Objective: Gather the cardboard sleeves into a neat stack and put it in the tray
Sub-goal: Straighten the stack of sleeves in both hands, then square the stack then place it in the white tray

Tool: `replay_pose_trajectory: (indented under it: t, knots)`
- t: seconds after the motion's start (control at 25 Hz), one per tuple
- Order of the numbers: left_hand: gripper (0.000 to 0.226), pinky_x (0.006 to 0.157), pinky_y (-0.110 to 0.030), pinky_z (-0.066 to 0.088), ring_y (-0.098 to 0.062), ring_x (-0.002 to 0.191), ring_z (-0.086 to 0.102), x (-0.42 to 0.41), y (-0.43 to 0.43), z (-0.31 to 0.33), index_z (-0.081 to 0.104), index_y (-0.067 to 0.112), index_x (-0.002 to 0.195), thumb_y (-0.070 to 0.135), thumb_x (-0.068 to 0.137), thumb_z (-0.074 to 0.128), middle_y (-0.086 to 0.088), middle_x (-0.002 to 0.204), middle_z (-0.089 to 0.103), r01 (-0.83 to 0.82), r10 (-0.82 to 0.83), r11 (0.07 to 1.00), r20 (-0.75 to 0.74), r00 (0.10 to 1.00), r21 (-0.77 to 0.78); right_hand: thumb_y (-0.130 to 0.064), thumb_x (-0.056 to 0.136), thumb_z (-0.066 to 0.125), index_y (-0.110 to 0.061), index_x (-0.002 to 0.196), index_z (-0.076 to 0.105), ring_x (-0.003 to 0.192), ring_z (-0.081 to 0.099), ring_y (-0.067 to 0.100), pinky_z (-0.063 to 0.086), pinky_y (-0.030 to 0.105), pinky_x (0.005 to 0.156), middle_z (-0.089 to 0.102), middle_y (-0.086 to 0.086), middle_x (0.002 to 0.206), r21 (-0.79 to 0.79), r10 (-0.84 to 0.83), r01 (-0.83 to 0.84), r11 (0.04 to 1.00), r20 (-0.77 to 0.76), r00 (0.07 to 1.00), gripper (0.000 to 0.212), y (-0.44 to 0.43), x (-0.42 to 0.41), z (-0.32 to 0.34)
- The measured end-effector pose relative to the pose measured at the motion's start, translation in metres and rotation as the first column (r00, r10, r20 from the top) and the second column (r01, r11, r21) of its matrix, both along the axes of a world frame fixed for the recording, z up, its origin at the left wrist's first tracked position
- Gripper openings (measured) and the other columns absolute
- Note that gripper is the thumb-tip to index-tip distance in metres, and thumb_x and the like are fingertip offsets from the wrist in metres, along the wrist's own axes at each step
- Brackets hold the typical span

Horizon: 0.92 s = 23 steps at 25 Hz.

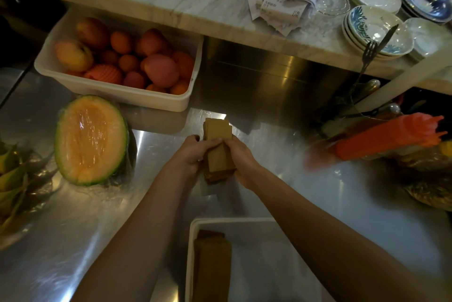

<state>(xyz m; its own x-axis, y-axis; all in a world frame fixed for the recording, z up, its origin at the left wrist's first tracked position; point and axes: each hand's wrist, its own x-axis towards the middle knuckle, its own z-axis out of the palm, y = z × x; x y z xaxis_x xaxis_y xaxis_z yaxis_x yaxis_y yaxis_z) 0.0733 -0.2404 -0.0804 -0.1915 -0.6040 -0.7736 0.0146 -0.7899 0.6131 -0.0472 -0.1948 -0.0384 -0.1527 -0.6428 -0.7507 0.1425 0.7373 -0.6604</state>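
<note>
A stack of brown cardboard sleeves stands on the steel counter in the middle of the view, its edges slightly uneven. My left hand grips its left side and my right hand grips its right side, fingers wrapped over the top. Close to me sits a white tray, and a second stack of brown sleeves lies along its left side.
A white bin of mangoes and oranges stands at the back left. A wrapped half melon lies left of the hands. Orange plastic cutlery and a cutlery holder are at the right. Bowls and receipts sit on the marble shelf.
</note>
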Motion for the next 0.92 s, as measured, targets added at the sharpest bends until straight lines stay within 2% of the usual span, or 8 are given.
replay_pose_trajectory:
  t: [0.12,0.2,0.32,0.48,0.56,0.68,0.8,0.92]
  knots:
    - [0.082,0.071,-0.042,0.058,-0.035,0.101,0.067,-0.001,0.004,0.01,0.052,-0.003,0.13,0.032,0.065,0.086,-0.02,0.118,0.066,0.069,-0.066,0.995,-0.045,0.997,0.077,-0.036,0.098,0.045,-0.023,0.117,0.051,0.092,0.062,0.022,0.055,0.033,0.075,0.062,0.004,0.102,0.015,0.003,-0.004,1.0,0.084,0.996,0.023,0.003,-0.011,0.004]
    - [0.072,0.062,-0.038,0.056,-0.033,0.094,0.067,-0.005,0.011,0.019,0.053,-0.003,0.126,0.032,0.071,0.083,-0.019,0.112,0.067,0.105,-0.101,0.991,-0.051,0.994,0.086,-0.038,0.097,0.046,-0.02,0.127,0.051,0.105,0.061,0.028,0.054,0.041,0.086,0.062,0.01,0.116,0.016,0.015,-0.017,1.0,0.132,0.991,0.035,0.009,-0.017,0.008]
    - [0.061,0.056,-0.033,0.053,-0.028,0.091,0.064,-0.012,0.023,0.037,0.054,0.001,0.124,0.035,0.079,0.076,-0.013,0.107,0.066,0.129,-0.129,0.992,-0.039,0.991,0.014,-0.039,0.097,0.049,-0.028,0.136,0.043,0.115,0.055,0.027,0.053,0.047,0.09,0.054,0.005,0.128,-0.063,0.076,-0.069,0.996,0.114,0.991,0.042,0.021,-0.032,0.018]
    - [0.076,0.074,-0.037,0.055,-0.029,0.105,0.063,-0.016,0.045,0.068,0.052,0.007,0.13,0.04,0.068,0.08,-0.013,0.121,0.065,0.194,-0.208,0.973,-0.117,0.971,-0.122,-0.039,0.086,0.066,-0.024,0.14,0.036,0.115,0.055,0.025,0.051,0.047,0.094,0.05,0.004,0.133,-0.124,0.062,-0.051,0.991,0.081,0.995,0.064,0.05,-0.061,0.044]
    - [0.083,0.077,-0.038,0.056,-0.03,0.109,0.064,-0.026,0.067,0.087,0.051,0.01,0.132,0.042,0.061,0.08,-0.012,0.125,0.063,0.248,-0.277,0.949,-0.141,0.95,-0.197,-0.037,0.084,0.068,-0.021,0.136,0.04,0.111,0.059,0.022,0.053,0.041,0.09,0.056,0.003,0.127,-0.154,0.131,-0.116,0.981,0.09,0.987,0.062,0.076,-0.082,0.062]
    - [0.067,0.076,-0.036,0.058,-0.026,0.107,0.065,-0.051,0.1,0.113,0.054,0.016,0.124,0.035,0.063,0.075,-0.007,0.122,0.064,0.288,-0.348,0.915,-0.193,0.917,-0.284,-0.033,0.081,0.07,-0.023,0.135,0.039,0.109,0.061,0.02,0.054,0.035,0.086,0.057,0.0,0.124,-0.19,0.199,-0.179,0.965,0.093,0.975,0.063,0.115,-0.114,0.087]
    - [0.065,0.084,-0.039,0.056,-0.023,0.108,0.064,-0.083,0.129,0.125,0.051,0.019,0.126,0.031,0.066,0.073,-0.002,0.121,0.063,0.361,-0.44,0.871,-0.2,0.876,-0.334,-0.028,0.079,0.073,-0.025,0.133,0.038,0.11,0.059,0.019,0.053,0.036,0.089,0.055,-0.002,0.124,-0.22,0.122,-0.115,0.969,0.019,0.992,0.064,0.156,-0.143,0.099]
    - [0.07,0.091,-0.037,0.055,-0.018,0.109,0.065,-0.118,0.157,0.128,0.049,0.021,0.132,0.033,0.067,0.074,0.001,0.123,0.063,0.488,-0.579,0.777,-0.146,0.803,-0.398,-0.035,0.073,0.078,-0.025,0.14,0.038,0.114,0.059,0.02,0.053,0.04,0.093,0.056,-0.001,0.127,-0.284,0.083,-0.118,0.951,-0.132,0.988,0.078,0.201,-0.172,0.097]
